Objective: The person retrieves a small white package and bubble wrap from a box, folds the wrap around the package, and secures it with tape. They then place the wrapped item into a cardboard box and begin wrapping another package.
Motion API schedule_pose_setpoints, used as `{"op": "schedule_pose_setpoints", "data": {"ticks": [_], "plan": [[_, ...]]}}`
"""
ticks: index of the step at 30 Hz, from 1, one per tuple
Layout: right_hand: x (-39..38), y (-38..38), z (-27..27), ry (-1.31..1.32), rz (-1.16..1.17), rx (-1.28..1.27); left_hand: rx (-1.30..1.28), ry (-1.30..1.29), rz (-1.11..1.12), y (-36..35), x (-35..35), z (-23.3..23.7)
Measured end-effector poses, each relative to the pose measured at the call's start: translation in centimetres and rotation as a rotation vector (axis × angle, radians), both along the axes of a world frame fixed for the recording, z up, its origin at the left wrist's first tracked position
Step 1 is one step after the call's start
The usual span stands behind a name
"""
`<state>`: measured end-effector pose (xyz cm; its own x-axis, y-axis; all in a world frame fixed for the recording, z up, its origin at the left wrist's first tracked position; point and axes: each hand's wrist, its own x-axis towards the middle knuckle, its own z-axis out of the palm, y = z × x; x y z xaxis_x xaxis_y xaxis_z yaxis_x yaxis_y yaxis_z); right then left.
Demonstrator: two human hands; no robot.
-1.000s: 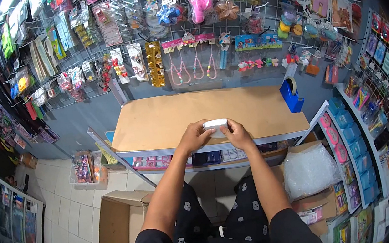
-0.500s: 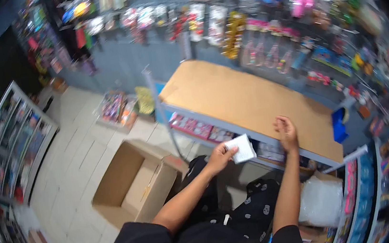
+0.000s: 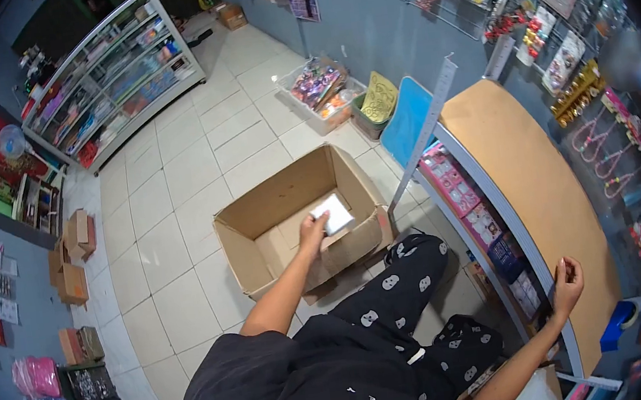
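Observation:
A thin white square packet [image 3: 333,214] is gripped in my left hand [image 3: 312,234], thumb across its face. The packet is over the open cardboard box [image 3: 308,264], near the box's right side. My right hand [image 3: 567,287] is raised by the front edge of the wooden-topped shelf [image 3: 521,153]. Its fingers are loosely bent and apart, and nothing shows in them.
Pink packs [image 3: 453,181] fill the tier below the shelf top. A blue tape dispenser [image 3: 618,326] is at its right end. A plastic tub of goods [image 3: 320,93] and a blue board [image 3: 406,119] stand beyond the box. A glass display case [image 3: 117,77] stands farther back.
My view has turned left. My left hand has carried the white packet from in front of the shelf to over the cardboard box. My right hand stays near the shelf edge.

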<state>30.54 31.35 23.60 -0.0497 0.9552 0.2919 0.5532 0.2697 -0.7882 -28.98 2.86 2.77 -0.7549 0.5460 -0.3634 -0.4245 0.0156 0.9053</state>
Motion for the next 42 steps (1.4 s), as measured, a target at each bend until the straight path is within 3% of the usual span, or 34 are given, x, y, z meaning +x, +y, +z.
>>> {"op": "schedule_pose_setpoints", "data": {"ticks": [5,9,12,13,16,18,20,23,28,32,34,37,40,42], "plan": [[-0.6,0.0,0.2,-0.059,-0.029,0.062,-0.095,0.015,0.169,-6.5,-6.2,-6.4],[-0.3,0.0,0.2,-0.127,-0.046,0.082,-0.201,-0.179,0.213,-10.2,-8.2,-6.4],[0.1,0.5,-0.1,-0.141,-0.051,0.082,-0.125,-0.324,0.303,-11.4,-10.1,-6.7],[0.1,0.5,-0.2,-0.144,-0.054,0.079,-0.221,-0.343,0.299,-11.9,-10.7,-6.5],[-0.3,0.4,0.0,-0.116,-0.059,0.090,-0.653,-0.217,0.235,-13.5,-11.5,-4.2],[-0.4,0.5,-0.2,-0.117,-0.061,0.114,-0.729,-0.111,0.208,-14.7,-14.0,-10.4],[-0.3,0.6,-0.4,-0.130,-0.054,0.117,-0.757,0.035,0.134,-13.5,-14.0,-13.0],[0.1,0.7,-0.5,-0.152,-0.060,0.107,-0.600,0.226,0.131,-7.4,-7.7,-7.6],[-2.2,-1.2,1.3,-0.075,-0.104,0.044,-0.132,0.445,-0.239,4.2,1.5,-3.6],[-2.8,-1.4,1.1,-0.095,-0.097,0.158,0.154,0.622,-0.614,12.7,11.5,3.9],[-3.7,-2.3,2.4,-0.110,-0.087,0.195,0.357,0.823,-0.745,15.4,16.4,9.8],[-3.6,-2.3,2.5,-0.116,-0.061,0.235,0.536,0.872,-0.904,17.9,22.7,17.8],[-4.0,-2.4,2.9,-0.113,-0.060,0.241,0.670,1.056,-1.103,21.4,26.5,21.9],[-4.1,-2.6,2.7,-0.101,-0.066,0.259,0.725,1.141,-1.096,23.6,28.5,24.4]]}}
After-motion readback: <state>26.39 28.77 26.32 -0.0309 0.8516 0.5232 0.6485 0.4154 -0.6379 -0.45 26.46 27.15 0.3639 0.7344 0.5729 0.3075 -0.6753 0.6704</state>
